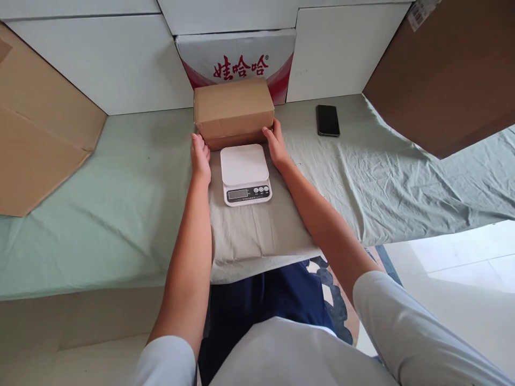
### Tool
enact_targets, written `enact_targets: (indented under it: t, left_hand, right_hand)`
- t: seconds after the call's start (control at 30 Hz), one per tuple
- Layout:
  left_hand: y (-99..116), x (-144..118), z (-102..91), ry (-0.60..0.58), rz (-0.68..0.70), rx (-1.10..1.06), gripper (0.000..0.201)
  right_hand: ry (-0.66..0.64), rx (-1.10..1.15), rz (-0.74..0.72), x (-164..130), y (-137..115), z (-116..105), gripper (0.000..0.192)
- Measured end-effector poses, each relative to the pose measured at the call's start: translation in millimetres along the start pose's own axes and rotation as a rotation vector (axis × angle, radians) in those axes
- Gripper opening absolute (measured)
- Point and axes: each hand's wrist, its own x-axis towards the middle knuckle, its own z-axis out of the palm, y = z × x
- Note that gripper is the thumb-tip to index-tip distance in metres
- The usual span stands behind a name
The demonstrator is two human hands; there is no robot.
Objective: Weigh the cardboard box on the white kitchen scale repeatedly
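Note:
A closed brown cardboard box point(235, 107) sits behind the kitchen scale, between my two hands. My left hand point(200, 158) is at its lower left front corner, palm inward, with some fingertips hidden against the box. On the opposite end, my right hand point(277, 142) grips the right front corner, its thumb on the front face and its fingers along the side. Just in front of the box, between my forearms, lies the white digital kitchen scale point(244, 165). Nothing rests on its platform, and its display and buttons face me.
A black phone point(328, 120) lies to the right on the green cloth point(132, 187) covering the table. Large cardboard panels stand at the left point(44, 128) and right point(446, 75). Behind the box are white panels and a printed white-and-red carton point(237, 51).

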Motion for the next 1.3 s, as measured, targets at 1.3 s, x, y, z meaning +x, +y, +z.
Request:
enact_targets:
  t: [1.3]
  left_hand:
    - [-8, 18, -29.2, 0.011, -0.015, 0.073, 0.098]
  right_hand:
    - [0.073, -0.035, 0.025, 2, 8, -14, 0.087]
